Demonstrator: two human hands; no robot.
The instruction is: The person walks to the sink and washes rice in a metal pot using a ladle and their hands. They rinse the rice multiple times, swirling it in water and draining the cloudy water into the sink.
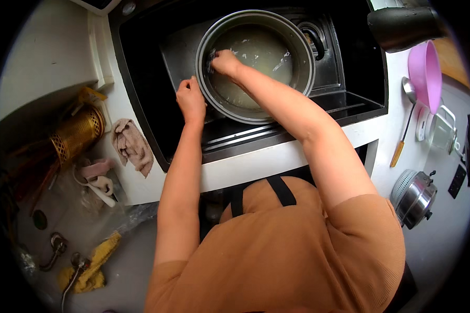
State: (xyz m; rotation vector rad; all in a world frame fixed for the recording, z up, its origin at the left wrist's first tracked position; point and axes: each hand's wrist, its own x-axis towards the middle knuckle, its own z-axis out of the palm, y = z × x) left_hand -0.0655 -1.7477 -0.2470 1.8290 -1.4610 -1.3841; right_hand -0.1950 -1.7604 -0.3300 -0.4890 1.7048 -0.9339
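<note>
A large metal pot stands in the black sink, with cloudy water in it. My left hand is closed at the pot's left side, its fingertips against the outer rim; whatever handle is there is hidden by the hand. On the opposite side a black pot handle sticks out. My right hand reaches into the pot, fingers bent towards the left inner wall. Something glints at those fingertips, and I cannot tell whether it is splashing water or a held scrubber.
A crumpled cloth lies on the counter left of the sink, near a gold mesh utensil holder. At the right are a black faucet, a pink basin, a wooden-handled ladle and a steel pot.
</note>
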